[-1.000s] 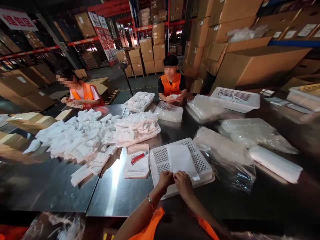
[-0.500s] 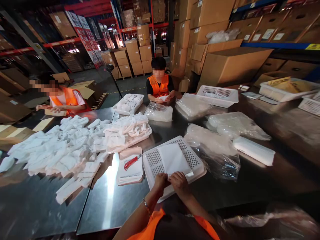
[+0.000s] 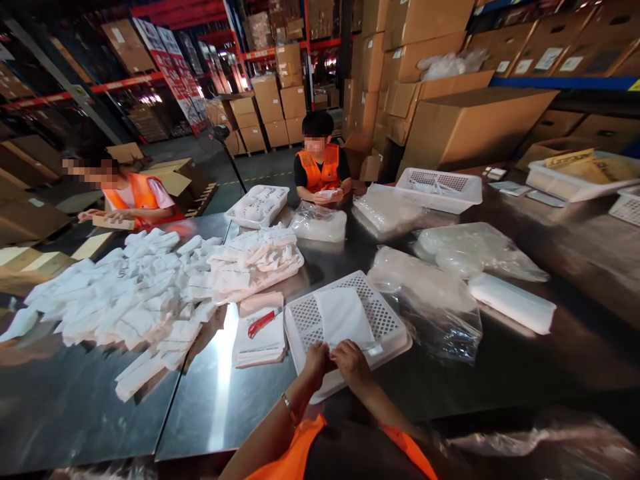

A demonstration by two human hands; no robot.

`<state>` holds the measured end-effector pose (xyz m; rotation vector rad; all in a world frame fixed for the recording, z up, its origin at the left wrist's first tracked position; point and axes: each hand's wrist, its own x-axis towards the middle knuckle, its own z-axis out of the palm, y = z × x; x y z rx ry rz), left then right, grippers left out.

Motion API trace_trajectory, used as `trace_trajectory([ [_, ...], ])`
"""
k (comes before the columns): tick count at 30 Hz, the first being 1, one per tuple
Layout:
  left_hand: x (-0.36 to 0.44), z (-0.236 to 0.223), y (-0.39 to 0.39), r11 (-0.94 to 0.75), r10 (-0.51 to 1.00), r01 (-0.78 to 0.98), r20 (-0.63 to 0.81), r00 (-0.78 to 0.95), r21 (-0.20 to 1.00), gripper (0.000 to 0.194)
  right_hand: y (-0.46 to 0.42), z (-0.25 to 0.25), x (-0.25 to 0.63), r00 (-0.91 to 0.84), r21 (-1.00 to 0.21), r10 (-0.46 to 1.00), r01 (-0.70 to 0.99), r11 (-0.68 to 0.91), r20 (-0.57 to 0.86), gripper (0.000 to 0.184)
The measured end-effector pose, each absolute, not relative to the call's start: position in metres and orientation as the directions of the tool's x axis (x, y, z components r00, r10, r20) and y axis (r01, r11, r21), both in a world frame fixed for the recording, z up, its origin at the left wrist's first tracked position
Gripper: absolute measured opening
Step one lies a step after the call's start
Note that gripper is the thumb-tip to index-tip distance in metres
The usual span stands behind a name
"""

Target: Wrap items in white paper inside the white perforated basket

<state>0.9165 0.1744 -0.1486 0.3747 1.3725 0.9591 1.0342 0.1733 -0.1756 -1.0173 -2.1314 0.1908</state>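
A flat white sheet or pouch (image 3: 345,313) lies across the white perforated plastic basket (image 3: 393,319) in front of me. My left hand (image 3: 317,360) is closed at the sheet's near left corner. Right beside it, my right hand (image 3: 351,362) has its fingers bent and pinched on the same near edge. The fingertips of both hands almost meet, and what lies between them is partly hidden. To the left of the basket, a red utility knife (image 3: 263,324) rests on a stack of white and pinkish sheets (image 3: 260,350).
A heap of white wrapped packets (image 3: 110,293) covers the table's left side. Clear plastic bags (image 3: 425,277) and a white roll (image 3: 513,303) lie at right. Two co-workers in orange vests handle things across the table, one (image 3: 323,167) opposite, one (image 3: 137,200) at left.
My hands and the near edge of the sheet have shifted slightly left, the fingers still together. The whole view has turned a little. The co-worker opposite has moved the white item slightly.
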Motion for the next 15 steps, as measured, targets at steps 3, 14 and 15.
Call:
trace_trajectory([
  [3, 0.914, -0.151, 0.174, 0.574, 0.767, -0.347, -0.635, -0.09, 0.742, 0.022, 0.168, -0.18, 1.037, -0.369, -0.444, 0.742, 0.623, 0.644, 0.559, 0.024],
  [14, 0.912, -0.157, 0.174, 0.569, 0.784, -0.316, -0.617, -0.072, 0.759, 0.029, 0.169, -0.169, 1.034, -0.326, -0.444, 0.81, 0.706, 0.552, 0.488, 0.015],
  [15, 0.912, -0.156, 0.174, 0.571, 0.783, -0.312, -0.618, -0.072, 0.76, 0.03, 0.169, -0.169, 1.032, -0.338, -0.43, 0.801, 0.706, 0.563, 0.493, 0.015],
])
